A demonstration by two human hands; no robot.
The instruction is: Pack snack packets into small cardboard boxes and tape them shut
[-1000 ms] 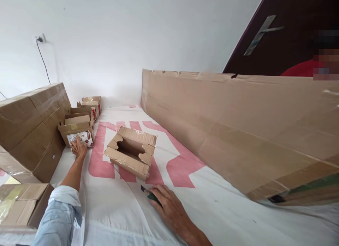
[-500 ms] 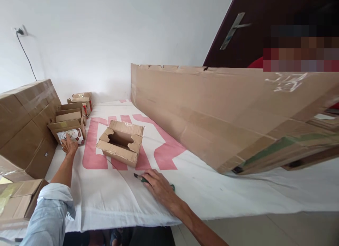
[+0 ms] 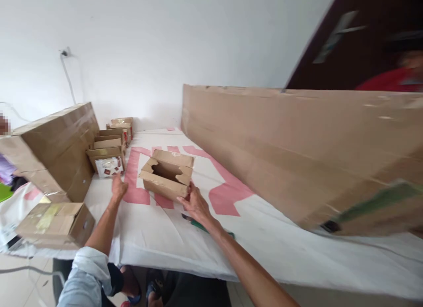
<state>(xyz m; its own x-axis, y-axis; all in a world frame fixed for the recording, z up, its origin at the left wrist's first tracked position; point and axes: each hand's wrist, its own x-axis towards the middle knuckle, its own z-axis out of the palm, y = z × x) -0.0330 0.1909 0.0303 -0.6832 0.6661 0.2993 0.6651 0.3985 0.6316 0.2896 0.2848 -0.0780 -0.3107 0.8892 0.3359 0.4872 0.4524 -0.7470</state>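
My right hand grips the near right corner of a small open cardboard box, its thumb on the front wall. The box sits upright with its top flaps spread, and its dark inside shows. Below my right wrist a green-handled utility knife lies on the cloth, partly covered by the forearm. My left hand is slightly blurred, with fingers apart and nothing seen in it. It is just in front of a white printed packet, which leans against the nearest box in a row of open cardboard boxes.
A large carton stands on the left, with a taped carton before it. A long cardboard panel runs along the right side. White cloth with pink print covers the table. Behind the panel is a person in red.
My right hand has let go of the utility knife and taken hold of the box corner. My left hand has come away from the packet. The view has swung left.
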